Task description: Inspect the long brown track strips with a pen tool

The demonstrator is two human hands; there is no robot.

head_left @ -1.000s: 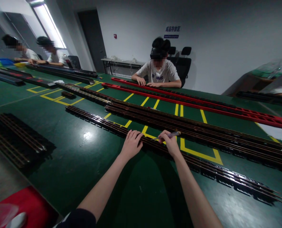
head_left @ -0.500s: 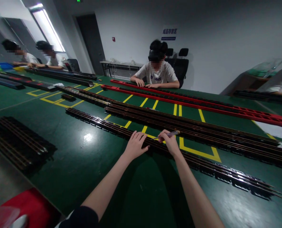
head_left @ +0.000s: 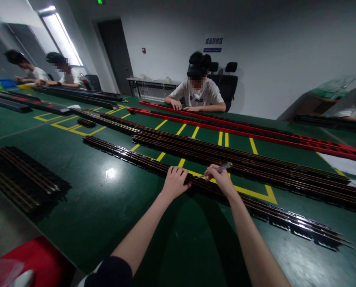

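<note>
A long dark track strip (head_left: pixel 130 155) with thin metal rails runs diagonally across the green table. My left hand (head_left: pixel 175 183) rests on its middle part, fingers over the far edge and thumb toward the near side. Just to the right, my right hand (head_left: pixel 220 178) grips a screwdriver (head_left: pixel 225 166) with a pale handle. The screwdriver's thin shaft slopes down and left, its tip at the strip beside my left thumb. Whether the tip touches the strip is too small to tell.
Beyond lie more dark strips (head_left: pixel 244 157) and long red frames (head_left: pixel 256 133). Shorter strips (head_left: pixel 25 179) lie at the left, near a red object (head_left: pixel 37 259). A person (head_left: pixel 197 89) sits opposite; others sit at the far left and right edge.
Both my hands have shifted slightly to the right along the strip, the screwdriver moving with my right hand. The strip's right end has shifted a little left in view.
</note>
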